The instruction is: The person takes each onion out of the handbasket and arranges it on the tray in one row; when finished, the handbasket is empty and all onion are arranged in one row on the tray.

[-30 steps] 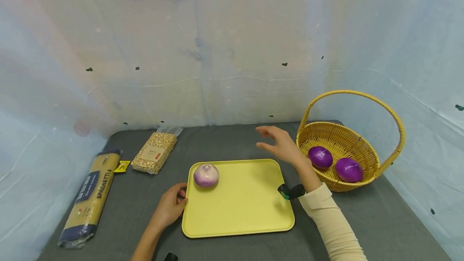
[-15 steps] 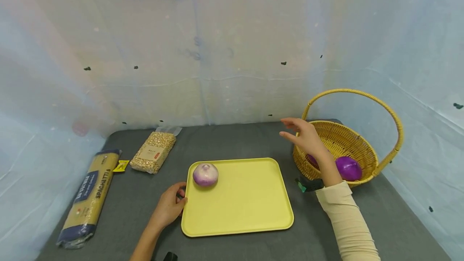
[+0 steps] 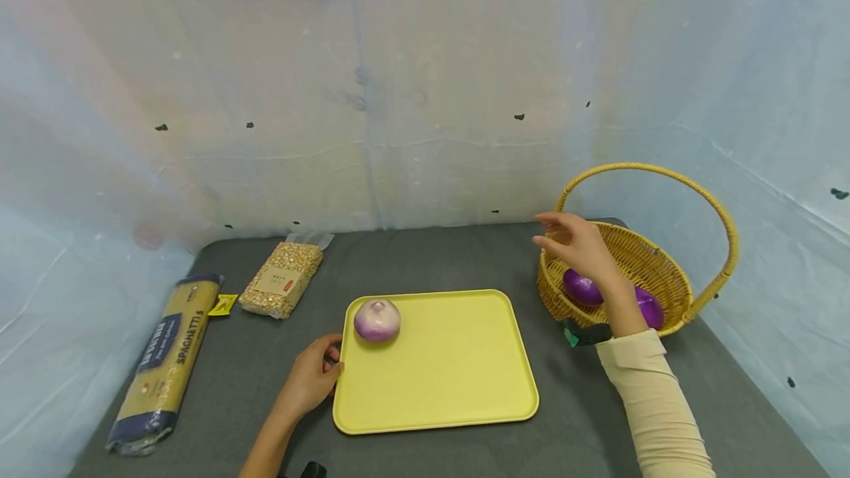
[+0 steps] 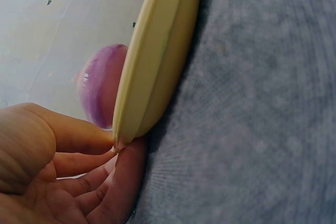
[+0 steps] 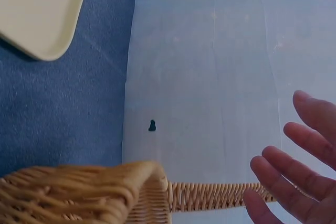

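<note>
My left hand [image 3: 309, 378] pinches the left rim of a yellow tray [image 3: 451, 367], thumb above and fingers beneath in the left wrist view. A purple-and-white onion [image 3: 377, 320] sits in the tray's far left corner, close to that hand. Over the left side of a wicker basket [image 3: 553, 296] hovers my right hand [image 3: 583, 251], its fingers relaxed and holding nothing. Inside the basket lie two glossy purple rounded things [image 3: 581, 288], partly covered by the hand and forearm. The right wrist view shows the spread fingers [image 5: 283, 169] beside the basket's handle [image 5: 220, 196].
A long spaghetti pack [image 3: 166, 367] lies at the left of the grey table [image 3: 425, 260]. Beside it are a small yellow packet [image 3: 223, 305] and a clear bag of grains [image 3: 284, 277]. The basket's tall handle [image 3: 720, 216] arches above its bowl. A pale curtain [image 3: 425, 94] hangs behind.
My right hand has moved right, from above the tray's far right corner to over the basket. The left hand, tray and onion have stayed in place.
</note>
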Demonstrator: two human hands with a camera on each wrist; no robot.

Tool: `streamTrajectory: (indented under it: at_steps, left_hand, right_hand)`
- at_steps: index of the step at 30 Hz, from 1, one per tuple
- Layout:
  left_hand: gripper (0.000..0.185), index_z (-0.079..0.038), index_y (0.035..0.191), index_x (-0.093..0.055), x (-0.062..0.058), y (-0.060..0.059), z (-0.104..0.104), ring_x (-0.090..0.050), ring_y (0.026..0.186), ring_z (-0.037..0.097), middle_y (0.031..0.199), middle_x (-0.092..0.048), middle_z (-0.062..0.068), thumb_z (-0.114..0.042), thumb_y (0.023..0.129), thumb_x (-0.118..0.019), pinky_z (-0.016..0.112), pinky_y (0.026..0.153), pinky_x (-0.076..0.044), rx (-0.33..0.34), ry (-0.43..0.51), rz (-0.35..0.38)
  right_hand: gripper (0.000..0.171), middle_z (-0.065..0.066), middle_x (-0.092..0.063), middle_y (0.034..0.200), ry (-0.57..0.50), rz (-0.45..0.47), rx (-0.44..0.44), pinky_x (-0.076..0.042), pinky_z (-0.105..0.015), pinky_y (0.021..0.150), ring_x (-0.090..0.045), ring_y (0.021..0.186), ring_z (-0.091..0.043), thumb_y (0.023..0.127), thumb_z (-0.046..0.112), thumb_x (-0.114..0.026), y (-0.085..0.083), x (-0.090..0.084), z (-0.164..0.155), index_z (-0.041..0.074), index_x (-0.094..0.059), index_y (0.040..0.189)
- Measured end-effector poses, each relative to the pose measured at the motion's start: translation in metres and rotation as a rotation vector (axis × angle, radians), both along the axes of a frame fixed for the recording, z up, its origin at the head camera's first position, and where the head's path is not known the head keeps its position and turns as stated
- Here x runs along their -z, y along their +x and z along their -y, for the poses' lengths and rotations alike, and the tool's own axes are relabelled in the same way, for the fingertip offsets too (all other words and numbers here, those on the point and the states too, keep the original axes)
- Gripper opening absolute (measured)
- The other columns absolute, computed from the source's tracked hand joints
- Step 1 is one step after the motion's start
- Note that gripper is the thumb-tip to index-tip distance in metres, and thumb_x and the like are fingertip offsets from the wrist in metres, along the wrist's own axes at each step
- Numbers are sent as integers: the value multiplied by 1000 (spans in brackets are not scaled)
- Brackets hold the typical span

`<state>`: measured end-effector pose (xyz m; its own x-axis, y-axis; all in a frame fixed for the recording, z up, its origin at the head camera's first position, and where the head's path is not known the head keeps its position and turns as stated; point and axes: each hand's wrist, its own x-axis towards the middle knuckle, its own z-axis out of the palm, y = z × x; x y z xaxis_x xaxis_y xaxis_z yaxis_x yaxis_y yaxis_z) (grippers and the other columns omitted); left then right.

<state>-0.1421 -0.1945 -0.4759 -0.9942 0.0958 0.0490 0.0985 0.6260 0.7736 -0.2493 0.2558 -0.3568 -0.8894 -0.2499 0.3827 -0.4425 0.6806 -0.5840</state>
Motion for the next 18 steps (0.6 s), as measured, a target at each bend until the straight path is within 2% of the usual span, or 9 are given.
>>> streamTrajectory:
  at_steps: [9, 18]
  left_hand:
    - [41, 6, 122, -53, 0, 0, 0, -47, 57, 10, 85, -52, 6, 6, 82, -61, 25, 45, -43, 2, 7, 10]
    - [42, 7, 122, -52, -1, 0, 0, -48, 57, 10, 84, -52, 6, 7, 82, -61, 25, 44, -44, 2, 19, 15]
  right_hand:
    - [43, -17, -60, 116, -7, 17, 55, -46, -52, 89, -57, 104, -35, 90, 27, -63, 0, 0, -13, 7, -55, 127]
    - [46, -20, -57, 117, -2, 19, 83, -45, -54, 88, -55, 106, -40, 91, 25, -61, 0, -4, -25, 2, -52, 129]
